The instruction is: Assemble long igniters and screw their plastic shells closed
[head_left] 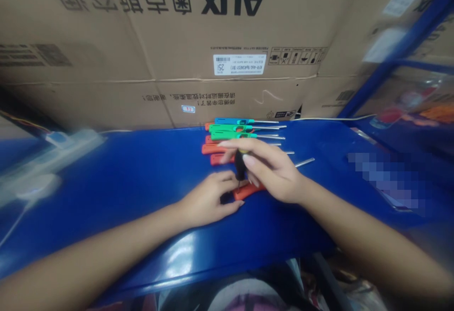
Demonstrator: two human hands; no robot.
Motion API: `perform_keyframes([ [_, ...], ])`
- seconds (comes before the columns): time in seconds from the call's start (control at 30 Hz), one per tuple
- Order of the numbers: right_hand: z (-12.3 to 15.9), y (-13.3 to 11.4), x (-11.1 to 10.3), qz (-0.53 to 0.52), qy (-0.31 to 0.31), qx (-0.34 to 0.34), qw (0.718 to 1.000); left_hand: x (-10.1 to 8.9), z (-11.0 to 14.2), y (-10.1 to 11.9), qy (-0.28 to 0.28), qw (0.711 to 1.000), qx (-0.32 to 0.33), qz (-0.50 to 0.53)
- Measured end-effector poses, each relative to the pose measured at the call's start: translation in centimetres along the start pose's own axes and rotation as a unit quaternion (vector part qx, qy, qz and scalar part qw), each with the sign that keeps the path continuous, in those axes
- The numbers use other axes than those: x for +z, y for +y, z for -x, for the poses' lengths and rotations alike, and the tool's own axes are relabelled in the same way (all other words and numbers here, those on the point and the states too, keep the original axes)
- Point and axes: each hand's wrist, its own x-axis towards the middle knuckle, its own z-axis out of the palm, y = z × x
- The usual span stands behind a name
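Observation:
My right hand (273, 169) is closed around the dark handle of a small screwdriver (240, 165). Its thin shaft points down onto an orange long-nosed lighter (248, 191) lying on the blue table. The fingers of my left hand (216, 195) pinch the handle end of that lighter. Just beyond my hands lies a row of similar lighters with metal nozzles: a blue one (227, 121), green ones (227, 136) and orange ones (211, 148). My right hand covers part of the nearest ones.
A large cardboard box (170, 46) walls off the back of the blue table (142, 169). At the left lies a white power strip (71, 155) with a plugged-in charger (39, 187). A blue metal post (397, 60) rises at the right, with a partly blurred flat object (386, 183) near it.

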Motion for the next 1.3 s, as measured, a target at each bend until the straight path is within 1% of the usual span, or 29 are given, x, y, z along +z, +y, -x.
perform_keyframes([
  [0.07,-0.09,0.10,0.12,0.004,0.020,0.000,1.000,0.01,0.00,-0.01,0.005,1.000,0.002,0.001],
  [0.17,-0.05,0.37,0.03,0.086,0.064,-0.061,0.992,0.11,0.05,-0.10,0.004,1.000,0.007,0.005],
  [0.23,0.07,0.40,-0.13,0.123,0.059,-0.096,0.986,0.17,0.09,-0.16,0.001,1.000,0.003,0.002],
  [0.27,0.13,0.35,-0.19,0.125,0.048,-0.098,0.986,0.18,0.09,-0.18,0.001,1.000,0.001,-0.001],
  [0.37,0.13,0.01,-0.15,0.070,0.011,-0.057,0.996,0.16,0.08,-0.16,0.001,1.000,-0.001,-0.008],
  [0.43,0.02,-0.12,0.03,0.028,0.001,-0.034,0.999,0.13,0.06,-0.09,0.006,1.000,0.005,-0.003],
  [0.5,-0.07,-0.06,0.20,0.035,0.014,-0.040,0.998,0.12,0.05,0.00,0.013,1.000,0.010,0.004],
  [0.6,-0.04,0.23,0.25,0.113,0.059,-0.080,0.989,0.13,0.04,0.07,0.012,1.000,0.009,0.006],
  [0.67,0.06,0.31,0.15,0.141,0.066,-0.103,0.982,0.14,0.04,0.04,0.011,1.000,0.006,0.004],
  [0.73,0.12,0.21,0.04,0.121,0.043,-0.095,0.987,0.14,0.05,-0.03,0.011,1.000,0.007,0.000],
  [0.8,0.09,0.03,-0.04,0.070,0.011,-0.062,0.996,0.14,0.06,-0.11,0.009,1.000,0.009,-0.005],
  [0.87,0.02,-0.05,-0.05,0.033,-0.007,-0.034,0.999,0.16,0.09,-0.14,0.009,1.000,0.010,-0.006],
  [0.93,-0.01,0.06,-0.02,0.040,0.003,-0.040,0.998,0.22,0.13,-0.12,0.012,1.000,0.009,-0.001],
  [1.03,0.05,0.29,0.00,0.104,0.037,-0.084,0.990,0.30,0.16,-0.08,0.011,1.000,0.003,0.003],
  [1.1,0.10,0.20,0.01,0.124,0.036,-0.100,0.987,0.30,0.15,-0.09,0.010,1.000,0.000,-0.001],
  [1.17,0.08,-0.06,0.02,0.095,0.019,-0.087,0.992,0.26,0.14,-0.11,0.009,1.000,0.000,-0.004],
  [1.23,0.03,-0.28,0.04,0.050,0.003,-0.058,0.997,0.23,0.14,-0.14,0.010,1.000,0.001,-0.004],
  [1.3,0.02,-0.22,0.02,0.046,0.006,-0.050,0.998,0.23,0.16,-0.17,0.008,1.000,0.003,-0.001],
])
